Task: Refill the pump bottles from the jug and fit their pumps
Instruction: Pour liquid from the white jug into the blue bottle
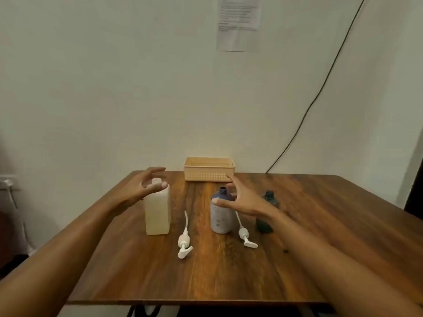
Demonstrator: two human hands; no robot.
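Note:
A pale translucent jug [158, 211] stands upright left of centre on the wooden table [229, 271]. My left hand [143, 186] hovers around its capped top with fingers spread, holding nothing. A blue-grey bottle [220, 216] stands uncapped in the middle. My right hand [245, 201] is open just beside its neck, fingers apart. A dark green bottle [267, 211], also without a pump, stands to the right, partly hidden by my right wrist. Two white pumps lie flat on the table: one [184, 244] in front of the jug's right side, the other [246, 236] by the blue-grey bottle.
A beige perforated basket [209, 170] sits at the table's far edge against the wall. A dark cable [320, 92] runs down the wall to the table's back right. A paper sheet [238, 24] hangs on the wall.

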